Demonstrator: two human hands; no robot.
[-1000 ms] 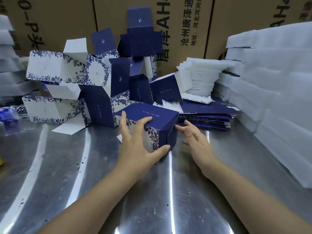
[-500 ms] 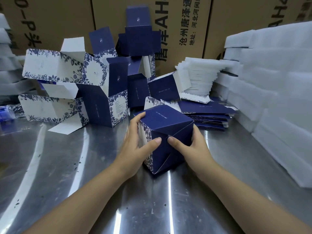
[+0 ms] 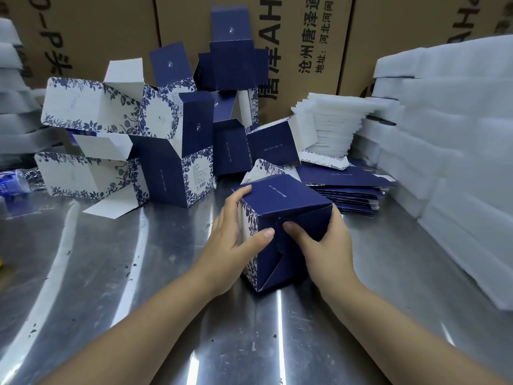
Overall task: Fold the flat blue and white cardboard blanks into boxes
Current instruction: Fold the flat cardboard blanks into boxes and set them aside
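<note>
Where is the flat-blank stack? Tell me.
Head view, right of centre: the stack of flat blanks lies on the steel table, behind the held box, left of the white foam blocks.

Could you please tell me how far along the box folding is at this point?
Done: several folded boxes stand piled at the back of the steel table, their top flaps open. In hand: the left hand and right hand grip one box, thumbs pressing on its end flaps, which are not yet flush. Left: a stack of flat blanks lies just behind it.
</note>
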